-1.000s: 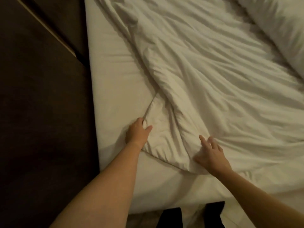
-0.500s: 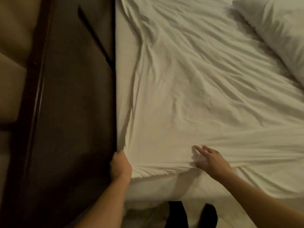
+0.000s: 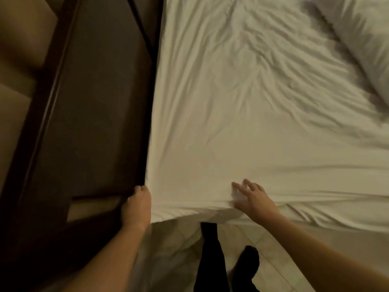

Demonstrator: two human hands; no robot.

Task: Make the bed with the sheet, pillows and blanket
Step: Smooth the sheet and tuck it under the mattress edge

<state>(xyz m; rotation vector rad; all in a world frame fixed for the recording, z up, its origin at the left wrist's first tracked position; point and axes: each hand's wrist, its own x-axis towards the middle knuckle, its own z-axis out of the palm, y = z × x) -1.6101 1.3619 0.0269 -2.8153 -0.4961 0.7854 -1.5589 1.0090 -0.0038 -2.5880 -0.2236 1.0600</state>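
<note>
A white sheet [image 3: 242, 114] lies spread over the bed, creased in its upper half and smoother near me. At the near left corner my left hand [image 3: 137, 205] grips the sheet's corner, fingers curled over the bed's edge. My right hand [image 3: 252, 199] lies on the sheet's near edge with its fingers spread and straight, pressing the cloth down. A white pillow [image 3: 362, 39] rests at the top right of the bed.
A dark wooden bed frame or board [image 3: 94, 112] runs along the bed's left side, with beige panelling [image 3: 19, 81] beyond it. Below the bed's near edge are a pale tiled floor [image 3: 174, 256] and my dark-clad legs [image 3: 210, 260].
My left hand has pulled the sheet's corner out from the middle of the bed to the near left corner, so the folded-over cloth now lies flat. My right hand stayed on the near edge.
</note>
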